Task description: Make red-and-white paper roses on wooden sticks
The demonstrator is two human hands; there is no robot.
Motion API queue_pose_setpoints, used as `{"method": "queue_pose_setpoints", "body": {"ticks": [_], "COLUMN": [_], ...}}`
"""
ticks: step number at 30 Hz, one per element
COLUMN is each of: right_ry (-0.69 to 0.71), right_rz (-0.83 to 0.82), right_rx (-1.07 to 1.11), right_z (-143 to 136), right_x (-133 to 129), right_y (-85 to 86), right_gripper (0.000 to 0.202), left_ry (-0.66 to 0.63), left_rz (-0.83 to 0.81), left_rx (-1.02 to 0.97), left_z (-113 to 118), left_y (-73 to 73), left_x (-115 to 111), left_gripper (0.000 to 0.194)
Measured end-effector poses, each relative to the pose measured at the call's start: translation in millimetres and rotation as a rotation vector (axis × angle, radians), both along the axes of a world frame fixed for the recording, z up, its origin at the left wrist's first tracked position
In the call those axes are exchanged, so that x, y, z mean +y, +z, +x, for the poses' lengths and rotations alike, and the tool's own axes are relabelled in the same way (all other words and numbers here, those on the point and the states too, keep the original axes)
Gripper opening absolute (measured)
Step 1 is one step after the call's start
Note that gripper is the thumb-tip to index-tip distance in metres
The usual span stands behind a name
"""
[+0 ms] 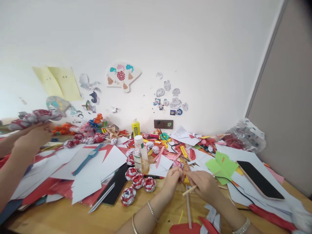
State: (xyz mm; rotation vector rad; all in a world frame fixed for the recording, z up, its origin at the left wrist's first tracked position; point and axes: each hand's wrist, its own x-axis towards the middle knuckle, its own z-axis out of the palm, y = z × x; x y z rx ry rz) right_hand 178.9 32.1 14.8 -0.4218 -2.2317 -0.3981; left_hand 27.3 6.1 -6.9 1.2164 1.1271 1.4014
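Observation:
My left hand is closed in a pinch near the table's middle, its fingertips close to those of my right hand. What it grips is too small to make out. My right hand is closed around a thin pale wooden stick that points down to the left. A small orange-yellow piece shows between the two hands, partly hidden by fingers. Below them a narrow white strip runs down to a red paper piece. Several red-and-white paper roses lie left of my left hand.
At the left, another person's hand is by a bunch of red-and-white roses. A clear bottle and a yellow bottle stand near the middle. A phone and green paper lie right, with a black cable.

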Motion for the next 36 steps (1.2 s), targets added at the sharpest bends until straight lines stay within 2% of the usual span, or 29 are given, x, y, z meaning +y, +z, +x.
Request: {"method": "queue_pose_setpoints", "body": {"ticks": [2,10,15,21,36], "right_ry": [-0.004,0.041,0.032,-0.001,-0.054], "right_rz": [0.009,0.018,0.017,0.045,0.063], "right_rx": [-0.027,-0.057,-0.056,-0.041,-0.105], "right_z": [-0.6,-5.2,-5.7,-2.8,-4.7], "right_x": [-0.6,-5.4,-4.1,-2.1,0.7], "right_y": [0.3,1.1,1.8,5.0,1.1], "right_gripper": [0.032,0.035,0.036,0.034,0.032], "left_ry": [-0.027,-0.066,-0.017,0.026,-0.014], "left_rz": [-0.029,-0.046,0.016,0.037,0.031], "left_rx": [-0.023,-0.095,-0.088,-0.126,-0.222], "left_z": [1.3,3.2,1.4,2.2,3.6], "left_y": [-4.0,-12.7,-7.4,-3.0,-5.8], "left_x": [3.6,1.7,2.6,4.0,7.6], "left_gripper": [0.033,0.026,0.043,0.035,0.05]}}
